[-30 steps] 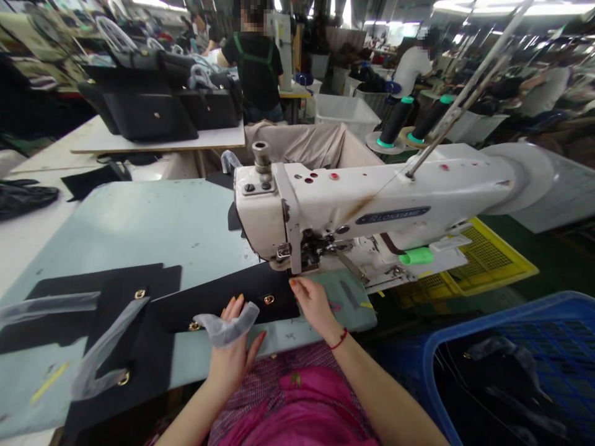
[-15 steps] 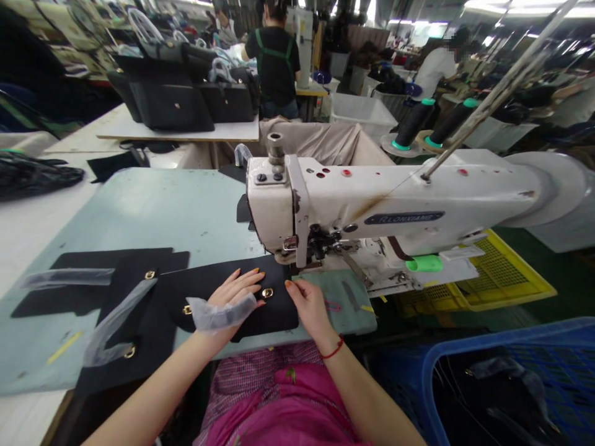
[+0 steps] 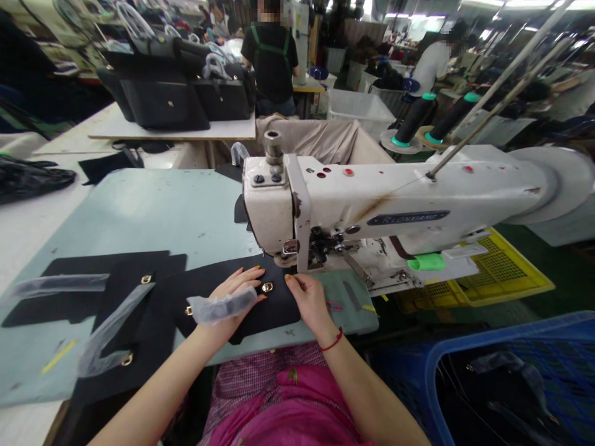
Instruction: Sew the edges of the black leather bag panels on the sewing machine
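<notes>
A black bag panel [image 3: 279, 305] with gold fittings lies on the pale blue sewing table, its far edge at the needle area of a white sewing machine [image 3: 273, 204]. My left hand [image 3: 232, 296] rests flat on the panel, fingers spread, beside a gold buckle [image 3: 267, 287]. Across the back of this hand arches a handle [image 3: 223, 308] wrapped in clear plastic. Close to the presser foot, my right hand [image 3: 310, 302] pinches the panel's right edge between thumb and curled fingers. The needle itself is hidden.
More black panels [image 3: 116, 310] with wrapped handles lie at left. A blue basket [image 3: 430, 365] stands at lower right, a yellow crate [image 3: 511, 272] behind it. Two black thread cones [image 3: 413, 121] are beyond the machine. Finished black bags [image 3: 162, 93] sit at the back left; people work farther off.
The panel and both hands have shifted slightly away from me, toward the machine. The view has turned a little. Both hands keep their hold and posture.
</notes>
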Demonstrator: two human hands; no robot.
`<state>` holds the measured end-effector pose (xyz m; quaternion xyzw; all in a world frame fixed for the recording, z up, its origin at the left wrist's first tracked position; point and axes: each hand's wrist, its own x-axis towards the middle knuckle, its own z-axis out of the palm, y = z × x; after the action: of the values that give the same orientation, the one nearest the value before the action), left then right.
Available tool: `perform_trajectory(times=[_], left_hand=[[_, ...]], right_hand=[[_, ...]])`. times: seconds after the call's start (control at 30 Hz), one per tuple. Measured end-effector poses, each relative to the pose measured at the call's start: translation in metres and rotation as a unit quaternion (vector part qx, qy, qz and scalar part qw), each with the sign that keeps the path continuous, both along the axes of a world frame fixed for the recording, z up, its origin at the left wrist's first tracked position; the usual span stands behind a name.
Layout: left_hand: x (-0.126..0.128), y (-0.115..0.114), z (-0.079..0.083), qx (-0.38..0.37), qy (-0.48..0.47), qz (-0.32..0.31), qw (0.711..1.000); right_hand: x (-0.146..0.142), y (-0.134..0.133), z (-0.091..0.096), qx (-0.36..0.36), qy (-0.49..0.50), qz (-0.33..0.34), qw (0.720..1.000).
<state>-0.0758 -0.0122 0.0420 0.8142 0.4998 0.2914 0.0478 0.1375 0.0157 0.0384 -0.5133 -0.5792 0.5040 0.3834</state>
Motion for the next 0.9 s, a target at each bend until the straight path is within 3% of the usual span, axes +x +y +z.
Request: perform_trajectory(times=[0.27,0.43,0.67,0.9], left_hand=[[-0.003,0.015,0.005,-0.008,-0.009,-0.004,1.0],[-0.006,0.019,0.006,-0.035,0.002,-0.007,0.999],[-0.012,0.02,-0.001,-0.008,0.012,-0.038,0.999],[-0.014,0.022,0.008,-0.077,0.049,0.023,0.996]], right_hand=[[-0.004,0.014,-0.001,0.003,-0.013,0.004,1.0],[0.005,-0.001,0.008,0.044,-0.04,0.015,0.998],[0.019,-0.037,0.008,-0.1,0.048,0.063,0.992],[0.025,-0.026,0.01,-0.179,0.119,0.122,0.969]])
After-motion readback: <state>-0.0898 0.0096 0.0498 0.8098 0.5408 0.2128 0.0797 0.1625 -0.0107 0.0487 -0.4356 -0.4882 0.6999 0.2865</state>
